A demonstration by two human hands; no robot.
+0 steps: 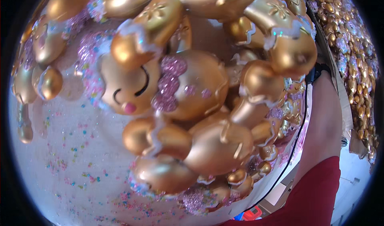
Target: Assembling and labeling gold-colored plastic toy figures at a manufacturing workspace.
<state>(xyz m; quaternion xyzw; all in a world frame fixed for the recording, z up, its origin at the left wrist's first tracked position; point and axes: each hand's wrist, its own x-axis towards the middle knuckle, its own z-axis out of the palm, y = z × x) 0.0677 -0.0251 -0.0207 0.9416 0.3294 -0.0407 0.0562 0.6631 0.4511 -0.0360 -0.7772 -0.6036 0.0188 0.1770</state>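
Observation:
Shiny gold gingerbread-man ornaments crowd the view close up. One figure (202, 84) at the centre has a painted face (130, 86) with closed eyes and a pink nose, a pink glitter bow (170, 84) and white wavy trim. Multicoloured beads edge its head. My right forearm (320, 114), in a dark red sleeve (310, 190), reaches up along the right side, with a black band (319, 70) at the wrist. Beyond the band, the ornaments hide my right hand, so I cannot tell what it touches. My left hand is out of view.
Small coloured beads (84, 162) lie scattered over a pale surface (44, 186). A dense mass of similar gold ornaments (352, 62) fills the far right beside a cardboard edge (346, 118). A thin black cable (290, 158) curves down the right side. A red object (253, 213) shows at the bottom.

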